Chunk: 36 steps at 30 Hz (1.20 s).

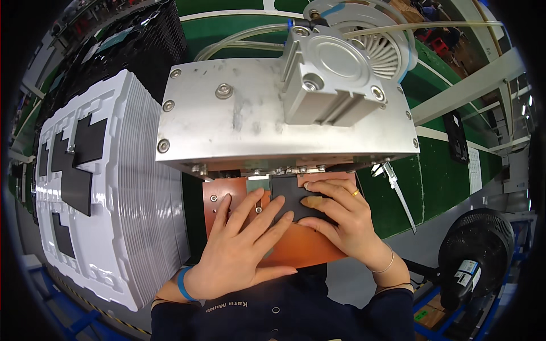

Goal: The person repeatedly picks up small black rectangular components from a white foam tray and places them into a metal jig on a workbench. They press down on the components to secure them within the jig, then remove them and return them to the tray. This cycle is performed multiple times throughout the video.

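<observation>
A flat black rectangular part (291,196) lies on an orange-brown fixture plate (301,247) just under the front lip of a grey metal press machine (239,122). My left hand (242,244) rests spread on the plate, its fingertips touching the black part's left edge. My right hand (338,219) presses down on the part's right side, fingers laid over it, one fingertip wrapped in tan tape. Part of the black piece is hidden under my fingers.
A tall stack of white moulded trays (114,193) holding black parts (77,184) stands to my left, with black trays (142,40) behind it. A pneumatic cylinder (330,74) sits atop the machine. A black fan (475,250) stands at the lower right, beside a green surface (438,176).
</observation>
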### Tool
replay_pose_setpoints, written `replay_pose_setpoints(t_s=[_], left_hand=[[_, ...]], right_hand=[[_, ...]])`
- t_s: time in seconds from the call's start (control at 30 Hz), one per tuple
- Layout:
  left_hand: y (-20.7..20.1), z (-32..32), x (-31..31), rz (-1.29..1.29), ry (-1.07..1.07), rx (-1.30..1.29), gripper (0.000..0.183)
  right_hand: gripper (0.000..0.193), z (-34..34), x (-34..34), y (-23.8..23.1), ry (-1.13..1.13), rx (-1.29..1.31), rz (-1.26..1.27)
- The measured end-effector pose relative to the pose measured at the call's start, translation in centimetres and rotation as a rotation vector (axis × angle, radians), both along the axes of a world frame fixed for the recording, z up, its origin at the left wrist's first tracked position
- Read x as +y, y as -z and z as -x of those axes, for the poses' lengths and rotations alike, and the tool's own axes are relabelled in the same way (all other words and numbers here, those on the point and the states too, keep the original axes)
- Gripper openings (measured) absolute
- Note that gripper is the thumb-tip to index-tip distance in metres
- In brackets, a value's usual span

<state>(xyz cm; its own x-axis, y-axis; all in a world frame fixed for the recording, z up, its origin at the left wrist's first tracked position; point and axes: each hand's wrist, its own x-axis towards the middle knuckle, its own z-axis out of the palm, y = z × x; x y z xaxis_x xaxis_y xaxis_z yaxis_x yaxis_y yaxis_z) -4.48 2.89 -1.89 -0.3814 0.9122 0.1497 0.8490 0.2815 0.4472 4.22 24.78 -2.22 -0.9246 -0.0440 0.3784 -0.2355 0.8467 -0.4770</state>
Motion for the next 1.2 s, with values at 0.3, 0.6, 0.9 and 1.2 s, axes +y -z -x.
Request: replay_pose_setpoints(t_s=[0.3,0.6,0.9,1.2], left_hand=[[0.32,-0.14,-0.13,0.066,-0.002,0.006,0.076],[0.2,-0.29,-0.25,0.092,-0.007,-0.012,0.077],[0.34,-0.19,-0.1,0.1,-0.002,-0.001,0.077],[0.32,-0.22,-0.14,0.061,-0.012,0.004,0.073]], right_hand=[[0.031,-0.01,-0.09,-0.13,0.001,-0.04,-0.011],[0.03,-0.09,0.01,0.0,0.016,-0.052,-0.04],[0.029,-0.19,0.06,0.1,0.038,-0.063,-0.027],[0.027,0.38,0.08,-0.13,-0.015,-0.051,0.017]])
